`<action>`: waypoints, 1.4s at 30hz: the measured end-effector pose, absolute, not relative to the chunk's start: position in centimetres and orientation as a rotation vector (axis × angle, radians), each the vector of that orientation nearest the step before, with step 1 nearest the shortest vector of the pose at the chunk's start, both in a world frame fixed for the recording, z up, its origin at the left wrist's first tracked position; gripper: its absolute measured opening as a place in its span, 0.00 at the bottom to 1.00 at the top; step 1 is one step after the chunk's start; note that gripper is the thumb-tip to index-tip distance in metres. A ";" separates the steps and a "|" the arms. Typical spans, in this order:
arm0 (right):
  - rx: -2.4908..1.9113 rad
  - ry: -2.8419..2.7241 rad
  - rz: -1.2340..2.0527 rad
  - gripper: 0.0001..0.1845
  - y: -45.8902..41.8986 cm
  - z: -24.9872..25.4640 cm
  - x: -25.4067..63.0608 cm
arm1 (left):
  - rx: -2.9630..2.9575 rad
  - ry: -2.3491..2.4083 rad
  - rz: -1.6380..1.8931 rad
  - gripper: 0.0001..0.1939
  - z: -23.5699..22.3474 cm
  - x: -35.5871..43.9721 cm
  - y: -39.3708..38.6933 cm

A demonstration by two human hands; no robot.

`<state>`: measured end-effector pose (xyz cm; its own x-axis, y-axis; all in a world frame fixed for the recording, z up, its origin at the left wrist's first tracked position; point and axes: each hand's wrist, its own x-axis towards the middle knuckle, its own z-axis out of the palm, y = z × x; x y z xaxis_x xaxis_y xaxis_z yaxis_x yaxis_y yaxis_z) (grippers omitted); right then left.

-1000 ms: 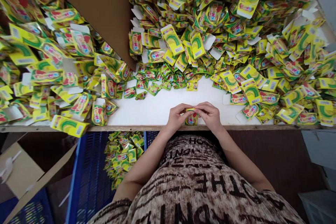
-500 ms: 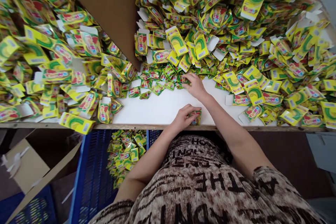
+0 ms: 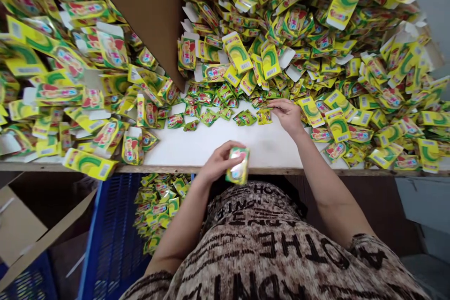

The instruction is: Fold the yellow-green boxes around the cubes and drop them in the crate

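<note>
My left hand (image 3: 221, 161) grips a small green and yellow printed carton (image 3: 238, 165) between thumb and fingers, just over the table's front edge. The carton is slightly blurred and stands nearly upright. Further back, my right hand (image 3: 288, 115) reaches in from the right with thumb and fingertips pinched together. Its fingertips meet the edge of the small wrapped packets; whether one is held between them is hidden. A yellow packet (image 3: 264, 116) lies just below those fingertips, and a green packet (image 3: 244, 117) lies to its left on the white tabletop (image 3: 197, 147).
Heaps of similar cartons lie left (image 3: 101, 47) and right (image 3: 337, 124), many with open flaps. A brown cardboard panel (image 3: 140, 14) stands between them. Below the table edge, a blue crate (image 3: 101, 239) stands by a pile of filled cartons (image 3: 160, 211). An open cardboard box (image 3: 21, 229) is at lower left.
My left hand has moved left and toward my body, lifting the carton off the tabletop. My right hand has shifted right along the packets, and two packets now lie apart in front of the pile.
</note>
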<state>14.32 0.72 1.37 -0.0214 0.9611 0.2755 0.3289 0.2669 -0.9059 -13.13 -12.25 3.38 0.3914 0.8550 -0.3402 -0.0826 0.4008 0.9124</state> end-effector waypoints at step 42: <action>-1.488 -1.293 1.229 0.15 -4.5 -1.3 15.0 | 1.427 1.599 0.860 0.08 -1.6 -0.9 -4.0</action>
<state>14.97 -4.51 -1.34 0.0073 0.9864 -0.1640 0.2139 -0.1617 -0.9634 -0.87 -3.96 -1.57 -0.0344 0.9913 -0.1274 0.4405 0.1295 0.8884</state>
